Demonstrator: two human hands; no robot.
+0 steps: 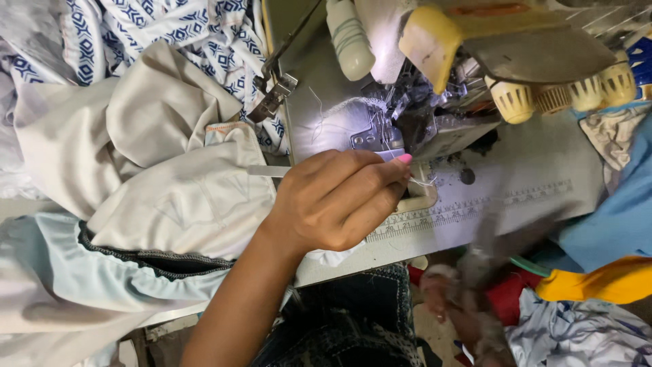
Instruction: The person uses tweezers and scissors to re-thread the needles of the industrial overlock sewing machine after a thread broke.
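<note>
— Since the needle sits at twelve o'clock of it, why is the left hand (336,200) there?
— It pinches thin tweezers (268,171) at the presser foot (372,138), likely guiding thread.
— And the right hand (475,299)?
— Blurred at five o'clock, below the counter (516,177); grip unclear. Beige fabric (170,170) waits at nine.

Tweezers (268,171): thin, silver, lying flat in my left hand (333,200), tips hidden under my fingers. They sit over the beige cloth (183,197) edge, beside the presser foot (373,136).
</note>
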